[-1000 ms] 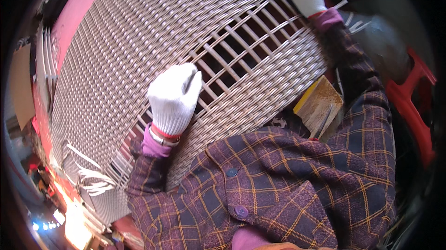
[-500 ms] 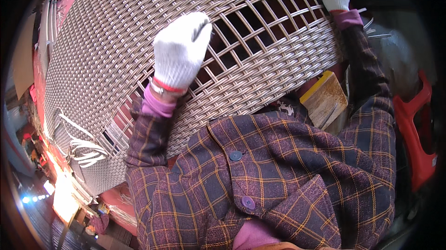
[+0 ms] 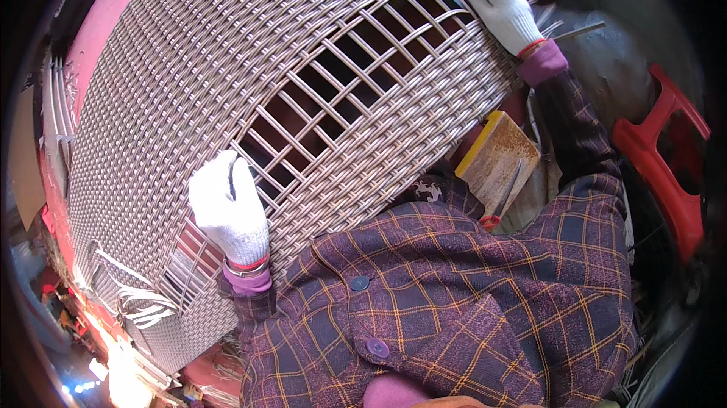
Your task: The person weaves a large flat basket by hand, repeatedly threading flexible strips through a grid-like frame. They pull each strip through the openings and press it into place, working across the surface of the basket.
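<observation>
A large panel of brown-grey woven wicker (image 3: 174, 67) lies across in front of me, with a long gap of bare lattice strips (image 3: 333, 97) through it. At the gap's left end is my left hand (image 3: 227, 200) in a white knit glove, thumb and fingers pressed together on the weave; whatever they pinch is hidden. My right hand (image 3: 503, 18), gloved alike, closes at the gap's far right end by the panel's edge. A curved strand (image 3: 454, 12) runs close to its fingers, and I cannot make out what they hold.
Loose pale strands (image 3: 144, 306) hang in a bundle at the panel's left end, beside a smaller lattice gap (image 3: 198, 249). A worn wooden block with a yellow edge (image 3: 500, 158) sits between my body and right arm. Red plastic furniture (image 3: 663, 143) stands at the right.
My left hand has moved left and nearer to me along the gap, to its left end. The right hand has shifted left and slightly nearer. The whole view has shifted a little.
</observation>
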{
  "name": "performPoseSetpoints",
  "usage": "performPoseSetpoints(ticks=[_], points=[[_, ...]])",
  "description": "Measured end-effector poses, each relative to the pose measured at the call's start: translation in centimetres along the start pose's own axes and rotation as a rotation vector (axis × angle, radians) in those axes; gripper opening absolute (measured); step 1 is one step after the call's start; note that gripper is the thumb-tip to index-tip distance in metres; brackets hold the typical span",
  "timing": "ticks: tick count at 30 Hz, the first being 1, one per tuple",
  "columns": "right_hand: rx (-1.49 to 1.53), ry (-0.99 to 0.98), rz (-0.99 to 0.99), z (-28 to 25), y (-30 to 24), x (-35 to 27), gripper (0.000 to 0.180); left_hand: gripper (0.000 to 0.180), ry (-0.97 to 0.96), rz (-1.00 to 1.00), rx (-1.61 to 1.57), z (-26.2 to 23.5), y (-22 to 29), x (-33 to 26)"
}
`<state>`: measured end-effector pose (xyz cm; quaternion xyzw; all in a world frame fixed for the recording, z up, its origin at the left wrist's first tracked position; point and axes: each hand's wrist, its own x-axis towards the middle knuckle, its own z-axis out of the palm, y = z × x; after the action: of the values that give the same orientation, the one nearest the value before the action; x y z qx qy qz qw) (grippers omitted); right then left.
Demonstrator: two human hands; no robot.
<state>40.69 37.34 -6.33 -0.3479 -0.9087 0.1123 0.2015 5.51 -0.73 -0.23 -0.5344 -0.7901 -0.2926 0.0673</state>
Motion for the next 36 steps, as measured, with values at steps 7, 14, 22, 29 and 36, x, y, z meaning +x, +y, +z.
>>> performPoseSetpoints(ticks=[7, 14, 22, 29, 36], points=[[0.17, 0.029, -0.178, 0.7, -1.0, 2.8, 0.022, 0.017, -0.057, 0.053, 0.055, -0.1, -0.3, -0.9], [-0.118, 0.249, -0.178, -0.5, -0.7, 0.6, 0.013, 0.03, -0.06, 0.116, 0.107, -0.1, 1.4, -1.8], [-0.68, 0.027, 0.04, -0.9, -3.2, 1.7, 0.03, 0.053, -0.348, 0.042, 0.039, -1.5, 3.4, -3.7], [-0.002, -0.119, -0.53, 0.7, -20.9, -0.4, 0.039, 0.057, -0.189, 0.16, 0.052, -0.3, 3.2, -2.9], [-0.08, -0.283, -0.37, 0.1, -20.4, -4.4, 0.051, 0.056, -0.235, 0.099, -0.049, -0.8, 1.7, -4.0]])
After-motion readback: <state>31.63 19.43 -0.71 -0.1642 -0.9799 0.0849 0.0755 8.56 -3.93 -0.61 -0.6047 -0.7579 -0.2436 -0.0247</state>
